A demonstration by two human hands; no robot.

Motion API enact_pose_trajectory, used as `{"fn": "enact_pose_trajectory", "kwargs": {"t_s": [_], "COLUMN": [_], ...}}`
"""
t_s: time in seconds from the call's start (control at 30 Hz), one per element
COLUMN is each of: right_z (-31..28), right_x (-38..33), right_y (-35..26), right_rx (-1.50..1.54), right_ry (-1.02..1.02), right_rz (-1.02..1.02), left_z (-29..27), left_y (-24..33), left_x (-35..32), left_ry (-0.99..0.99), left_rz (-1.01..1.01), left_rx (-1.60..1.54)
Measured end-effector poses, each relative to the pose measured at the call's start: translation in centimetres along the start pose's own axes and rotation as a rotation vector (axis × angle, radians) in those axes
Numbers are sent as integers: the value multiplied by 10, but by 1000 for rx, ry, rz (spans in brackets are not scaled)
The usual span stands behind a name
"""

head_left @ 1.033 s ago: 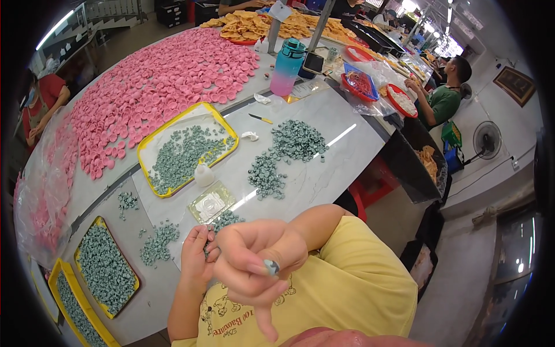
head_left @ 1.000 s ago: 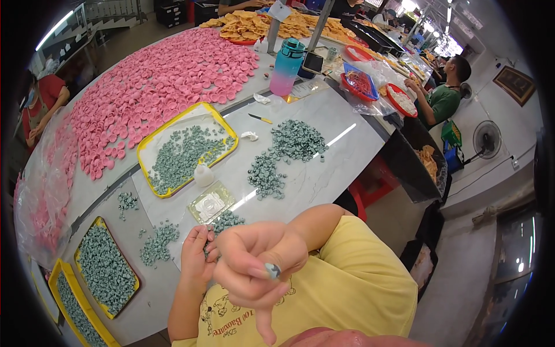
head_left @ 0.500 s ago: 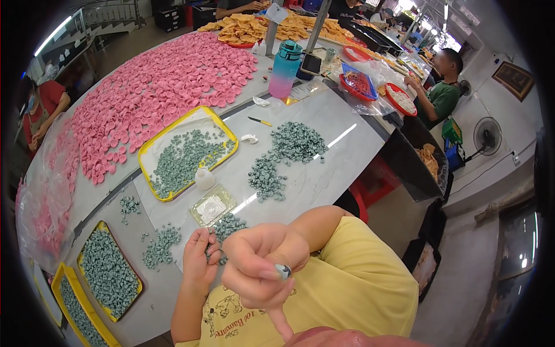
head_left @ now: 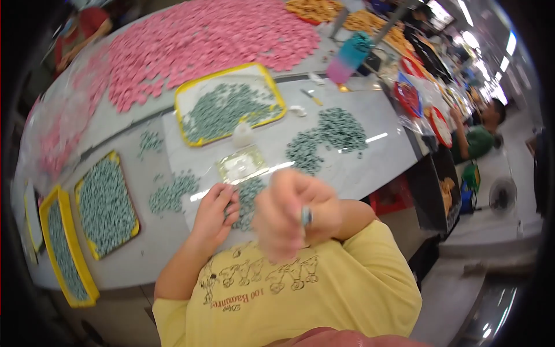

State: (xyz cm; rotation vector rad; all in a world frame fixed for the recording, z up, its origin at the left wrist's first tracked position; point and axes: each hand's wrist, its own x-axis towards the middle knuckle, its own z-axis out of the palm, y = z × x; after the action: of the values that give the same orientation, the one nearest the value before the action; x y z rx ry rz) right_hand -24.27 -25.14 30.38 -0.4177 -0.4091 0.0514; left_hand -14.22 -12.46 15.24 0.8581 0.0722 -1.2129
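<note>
View's just been tipped down but the green piece (head_left: 306,216) is still pinched in the right hand (head_left: 284,213), seemingly unfinished, while the curled left hand (head_left: 215,215)'s contents can't be told.

Two hands: one left hand (head_left: 215,213) and one right hand (head_left: 283,213), with one green piece (head_left: 306,216) between the right fingers. Five piles (head_left: 342,130) of green pieces, two of them joined, lie on one bench (head_left: 347,180). At least three yellow trays (head_left: 80,254) carry more; the single pieces are too many to count. One heap (head_left: 214,49) of pink pieces, likewise uncountable. One knife (head_left: 312,97), one clear case (head_left: 241,165), two crumpled tissues (head_left: 298,111), two bottles (head_left: 350,58), one fan (head_left: 503,196). Two co-workers (head_left: 478,140) show distinctly; people farther back are too blurred to count.
</note>
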Motion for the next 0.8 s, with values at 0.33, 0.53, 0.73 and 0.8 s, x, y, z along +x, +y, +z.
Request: {"fn": "enact_pose_trajectory", "kwargs": {"t_s": [0.33, 0.53, 0.73, 0.8], "right_z": [-165, -199, -231, -249], "right_x": [24, 24, 23, 20], "right_y": [109, 128, 128, 124], "right_rx": [-1101, -1261, -2015, -2209], "right_ry": [721, 693, 504, 328], "right_rz": [4, 91, 8, -107], "left_z": [-120, -142, -155, -159], "left_y": [47, 46, 45, 43], "left_x": [-1, 11, 18, 21], "left_ry": [13, 14, 5, 18], "left_rz": [-52, -62, -84, -88], "left_rx": [-46, -26, -19, -22]}}
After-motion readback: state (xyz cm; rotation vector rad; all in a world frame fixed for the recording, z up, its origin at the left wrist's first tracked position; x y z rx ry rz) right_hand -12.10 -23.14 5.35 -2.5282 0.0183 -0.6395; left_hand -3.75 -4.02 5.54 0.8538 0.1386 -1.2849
